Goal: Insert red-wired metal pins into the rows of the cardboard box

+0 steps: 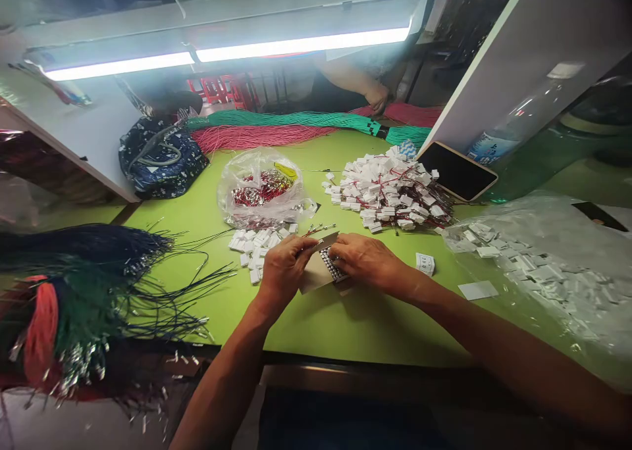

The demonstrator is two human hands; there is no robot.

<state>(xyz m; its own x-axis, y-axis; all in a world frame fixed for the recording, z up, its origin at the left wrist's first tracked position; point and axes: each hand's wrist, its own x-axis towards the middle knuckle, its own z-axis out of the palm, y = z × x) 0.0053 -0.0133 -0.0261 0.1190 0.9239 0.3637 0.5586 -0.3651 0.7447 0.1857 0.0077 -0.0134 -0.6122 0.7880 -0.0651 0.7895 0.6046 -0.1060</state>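
Working near the front edge of the lime-green table (345, 318), both bare hands meet over a small grey block studded with rows of pale dots (332, 266), which lies on a beige card (312, 280) midway between the left and right edges. The left hand (284, 266) is curled shut, thumb and fingertips pinching a few thin metal-tipped wires (320, 228) that stick out towards the far edge. The right hand (368, 260) bends its fingers closed over the block's right end, holding it down. Just beyond the left hand lie loose white plastic housings (254, 247), and behind them a clear plastic bag of red wires (261, 187). A heap of white housings with red and black leads (390, 190) sits further right, beside a dark tablet (457, 170). Black wire bundles (123, 266) spread over the left edge. Along the far edge run green and pink wire hanks (296, 127), where another person's hand (378, 98) rests.
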